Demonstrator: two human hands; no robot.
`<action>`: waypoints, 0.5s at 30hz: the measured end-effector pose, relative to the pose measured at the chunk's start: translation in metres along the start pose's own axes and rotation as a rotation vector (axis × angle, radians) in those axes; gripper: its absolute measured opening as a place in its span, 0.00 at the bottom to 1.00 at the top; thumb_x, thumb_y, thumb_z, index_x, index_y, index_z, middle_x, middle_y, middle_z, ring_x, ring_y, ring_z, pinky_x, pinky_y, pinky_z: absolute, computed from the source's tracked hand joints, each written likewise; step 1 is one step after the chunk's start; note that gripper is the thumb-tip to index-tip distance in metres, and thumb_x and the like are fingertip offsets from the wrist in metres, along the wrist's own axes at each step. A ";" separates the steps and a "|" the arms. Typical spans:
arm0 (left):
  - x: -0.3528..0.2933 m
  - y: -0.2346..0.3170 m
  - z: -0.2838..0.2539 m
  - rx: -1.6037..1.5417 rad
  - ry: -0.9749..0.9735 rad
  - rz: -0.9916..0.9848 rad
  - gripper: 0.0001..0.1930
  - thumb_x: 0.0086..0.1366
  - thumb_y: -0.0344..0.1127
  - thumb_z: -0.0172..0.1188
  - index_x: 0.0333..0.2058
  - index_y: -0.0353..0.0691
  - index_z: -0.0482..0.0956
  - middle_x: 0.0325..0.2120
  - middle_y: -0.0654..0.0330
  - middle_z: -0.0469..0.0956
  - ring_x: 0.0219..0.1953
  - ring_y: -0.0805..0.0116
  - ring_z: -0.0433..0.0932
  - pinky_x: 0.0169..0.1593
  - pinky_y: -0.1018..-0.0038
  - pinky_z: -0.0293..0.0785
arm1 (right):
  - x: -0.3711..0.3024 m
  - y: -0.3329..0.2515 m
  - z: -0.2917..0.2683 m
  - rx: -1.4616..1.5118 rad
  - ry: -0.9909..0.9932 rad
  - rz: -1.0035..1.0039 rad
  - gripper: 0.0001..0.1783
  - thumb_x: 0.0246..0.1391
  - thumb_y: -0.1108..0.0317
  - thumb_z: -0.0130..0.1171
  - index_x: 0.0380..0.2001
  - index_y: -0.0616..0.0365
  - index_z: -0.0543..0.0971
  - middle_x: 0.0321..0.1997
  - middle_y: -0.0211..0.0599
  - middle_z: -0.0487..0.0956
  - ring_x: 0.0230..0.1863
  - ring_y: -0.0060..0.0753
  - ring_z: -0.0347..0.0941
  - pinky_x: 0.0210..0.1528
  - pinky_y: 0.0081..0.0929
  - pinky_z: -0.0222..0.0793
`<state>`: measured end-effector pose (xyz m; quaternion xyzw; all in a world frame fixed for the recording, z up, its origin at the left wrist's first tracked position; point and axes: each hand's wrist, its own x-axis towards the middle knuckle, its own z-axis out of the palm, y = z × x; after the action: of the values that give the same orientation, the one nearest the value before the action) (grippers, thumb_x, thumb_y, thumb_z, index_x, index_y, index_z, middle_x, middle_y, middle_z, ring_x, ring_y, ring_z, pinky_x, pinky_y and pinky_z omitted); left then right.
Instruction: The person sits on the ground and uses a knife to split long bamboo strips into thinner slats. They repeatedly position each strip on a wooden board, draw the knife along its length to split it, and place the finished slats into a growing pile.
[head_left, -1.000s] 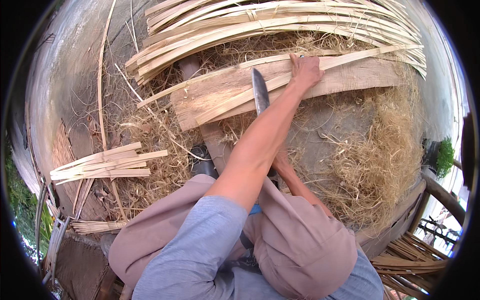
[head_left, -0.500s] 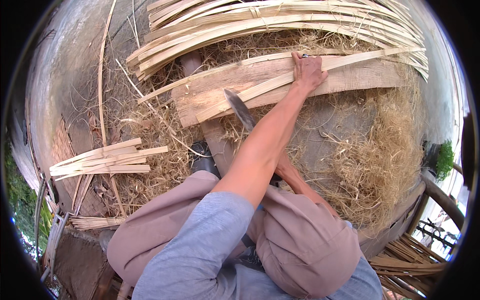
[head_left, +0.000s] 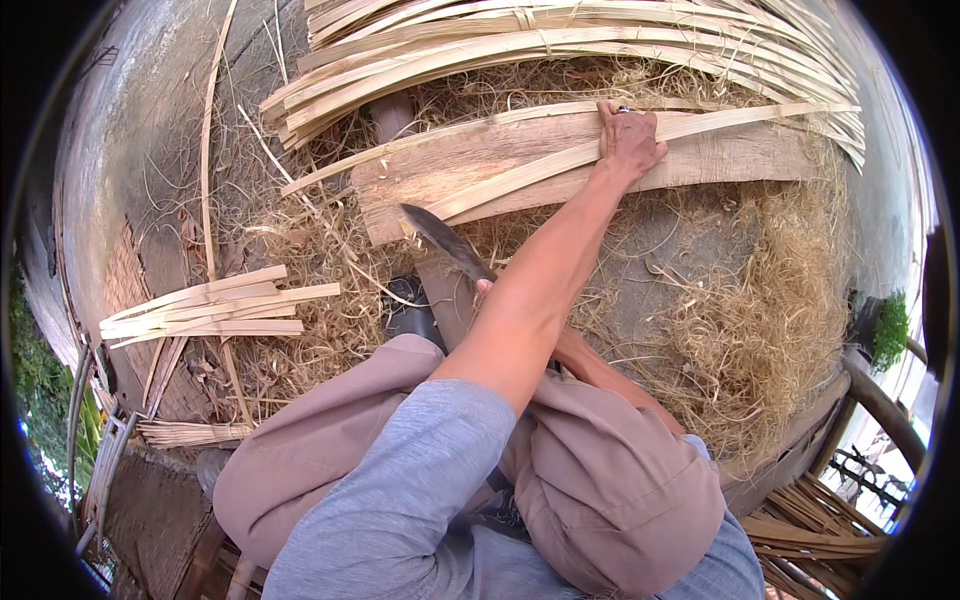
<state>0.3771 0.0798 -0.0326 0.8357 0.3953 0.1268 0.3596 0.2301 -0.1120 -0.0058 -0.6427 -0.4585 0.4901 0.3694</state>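
My left arm crosses over my right. At the end of it, my left hand (head_left: 632,142) is closed round a pale bamboo strip (head_left: 540,168), holding it against a wooden board (head_left: 440,160). A ring shows on one finger. Beneath the left forearm my right hand (head_left: 484,287) is mostly hidden, only a fingertip showing beside a dark-bladed knife (head_left: 448,243) that it grips. The blade points up and left, with its tip by the strip's left end. Another thin strip (head_left: 400,143) lies along the board's far edge.
A large tied bundle of strips (head_left: 560,45) lies beyond the board. Several short strips (head_left: 220,305) are piled at the left. Curly shavings (head_left: 770,330) heap up at the right, and a wooden beam (head_left: 447,298) runs under the board. My bent knees are close below.
The knife blade has swung left and down, from across the strip to beside its left end. My left hand stays on the strip; the whole view has shifted slightly.
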 end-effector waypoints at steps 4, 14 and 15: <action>-0.008 0.003 0.000 0.012 -0.002 0.000 0.19 0.61 0.51 0.66 0.38 0.38 0.83 0.31 0.50 0.84 0.45 0.51 0.82 0.70 0.44 0.49 | -0.002 -0.005 0.008 0.019 -0.017 0.001 0.16 0.63 0.61 0.63 0.39 0.67 0.82 0.29 0.46 0.84 0.31 0.43 0.83 0.37 0.42 0.77; 0.010 -0.003 0.001 -0.106 0.042 0.026 0.21 0.64 0.49 0.66 0.50 0.43 0.80 0.36 0.53 0.86 0.50 0.53 0.83 0.74 0.33 0.40 | -0.004 -0.003 -0.009 -0.006 -0.020 0.041 0.16 0.64 0.60 0.63 0.39 0.66 0.82 0.26 0.44 0.83 0.28 0.41 0.82 0.34 0.41 0.76; 0.012 -0.005 0.001 -0.112 0.094 0.045 0.20 0.64 0.48 0.67 0.49 0.45 0.81 0.35 0.55 0.86 0.48 0.55 0.83 0.73 0.31 0.41 | -0.005 -0.006 -0.004 -0.025 -0.045 0.019 0.17 0.64 0.59 0.63 0.39 0.66 0.82 0.26 0.44 0.83 0.28 0.41 0.81 0.34 0.41 0.76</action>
<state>0.3829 0.0908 -0.0377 0.8161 0.3852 0.1958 0.3838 0.2317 -0.1150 0.0023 -0.6403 -0.4669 0.5021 0.3463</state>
